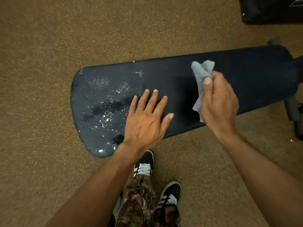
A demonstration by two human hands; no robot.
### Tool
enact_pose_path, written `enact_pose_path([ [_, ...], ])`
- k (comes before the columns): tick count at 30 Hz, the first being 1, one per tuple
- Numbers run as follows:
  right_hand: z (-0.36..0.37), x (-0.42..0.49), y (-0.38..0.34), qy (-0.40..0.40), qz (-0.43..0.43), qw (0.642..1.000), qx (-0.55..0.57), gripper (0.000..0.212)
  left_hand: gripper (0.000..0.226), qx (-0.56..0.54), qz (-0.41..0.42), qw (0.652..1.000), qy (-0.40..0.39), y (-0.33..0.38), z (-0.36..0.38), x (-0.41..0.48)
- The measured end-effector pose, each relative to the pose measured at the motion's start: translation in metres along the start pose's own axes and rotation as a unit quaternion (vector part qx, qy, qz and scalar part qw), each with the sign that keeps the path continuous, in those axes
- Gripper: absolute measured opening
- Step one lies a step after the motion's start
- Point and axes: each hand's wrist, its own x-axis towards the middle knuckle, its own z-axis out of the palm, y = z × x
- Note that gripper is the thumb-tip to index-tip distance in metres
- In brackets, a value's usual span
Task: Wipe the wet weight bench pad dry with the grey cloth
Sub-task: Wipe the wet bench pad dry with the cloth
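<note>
The left hand (144,122) lay flat, fingers spread, on the wet bench pad (237,76); the right hand (218,102) gripped a bunched grey cloth (200,72).

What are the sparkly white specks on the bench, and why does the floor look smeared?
Head view: the specks are light glinting off water on the wide end of the pad; the floor is streaked by motion blur, while the left hand, right hand and cloth look fairly sharp.

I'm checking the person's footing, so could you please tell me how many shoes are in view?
2: one shoe just below the bench pad, the other shoe lower and to its right; trouser legs partly cover both.
</note>
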Motion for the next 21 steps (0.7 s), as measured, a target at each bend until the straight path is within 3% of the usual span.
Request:
enact_pose_path([
  [3, 0.013, 0.008, -0.019, -0.126, -0.064, 0.989, -0.033, 0.063, 0.058, -0.010, -0.009, 1.000, 0.013, -0.006, -0.003, -0.010],
  [4, 0.017, 0.008, -0.024, -0.135, -0.078, 0.987, -0.033, 0.071, 0.057, -0.017, -0.017, 1.000, 0.016, -0.008, -0.004, -0.014],
  [6, 0.023, 0.006, -0.031, -0.071, -0.105, 0.992, 0.001, 0.063, 0.057, -0.025, -0.032, 0.999, 0.010, -0.009, -0.006, -0.022],
  [8, 0.028, 0.004, -0.032, -0.006, -0.150, 0.988, 0.020, 0.036, 0.056, -0.027, -0.038, 0.999, 0.001, -0.007, -0.005, -0.028],
  [10, 0.037, 0.002, -0.022, -0.059, -0.187, 0.979, -0.049, 0.030, 0.056, -0.032, -0.036, 0.999, 0.001, 0.001, -0.002, -0.031],
  [13, 0.048, 0.000, -0.002, -0.177, -0.227, 0.938, -0.192, 0.045, 0.053, -0.034, -0.040, 0.999, 0.006, 0.015, 0.003, -0.030],
  [21, 0.052, 0.018, 0.025, -0.260, -0.284, 0.877, -0.288, 0.068, 0.062, -0.034, -0.133, 0.990, 0.018, 0.042, 0.018, -0.019],
])
